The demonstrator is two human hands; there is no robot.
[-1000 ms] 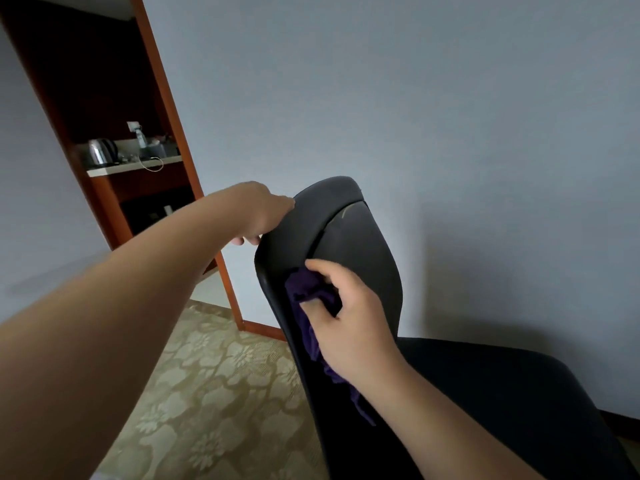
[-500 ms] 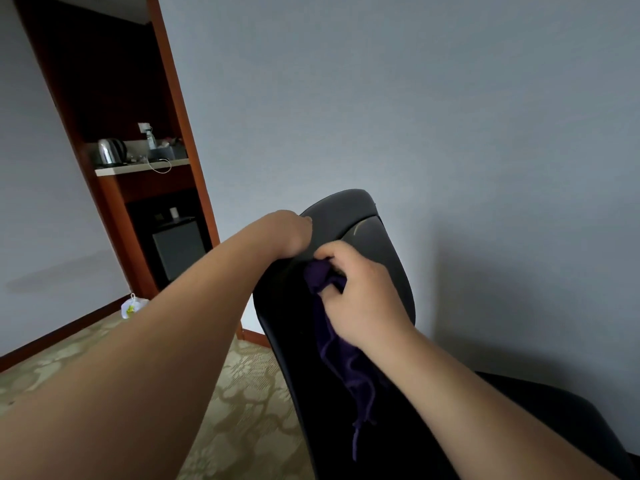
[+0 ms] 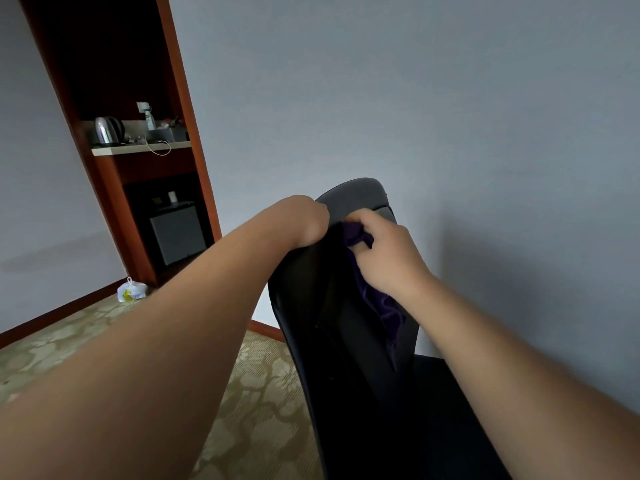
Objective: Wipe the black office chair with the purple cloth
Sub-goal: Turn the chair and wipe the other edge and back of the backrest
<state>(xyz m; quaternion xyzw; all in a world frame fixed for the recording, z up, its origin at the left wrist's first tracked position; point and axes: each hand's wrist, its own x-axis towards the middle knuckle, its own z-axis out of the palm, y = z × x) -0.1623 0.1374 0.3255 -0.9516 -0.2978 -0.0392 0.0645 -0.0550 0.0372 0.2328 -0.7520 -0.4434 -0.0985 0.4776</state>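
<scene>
A pale grey-blue wall (image 3: 450, 98) fills most of the view, above a beige carpet with a leafy pattern (image 3: 263, 393). At lower centre stands a black office chair (image 3: 346, 341), seen from behind its tall curved backrest. Two bare forearms reach in from the bottom corners. The left grip (image 3: 306, 220) is closed over the left top edge of the backrest, fingers curled out of sight behind it. The right grip (image 3: 388, 251) is closed around a bunched purple cloth (image 3: 381, 303), pressing it against the upper backrest just beside the left grip; the cloth's loose end hangs down the backrest. At left, a dark wooden alcove with a reddish frame (image 3: 114, 64) holds a grey mini fridge (image 3: 178, 233) and, on a pale surface (image 3: 138, 148) above it, a shiny steel kettle (image 3: 107, 129). A small white plastic bag (image 3: 131, 291) lies on the carpet near the alcove's foot.
</scene>
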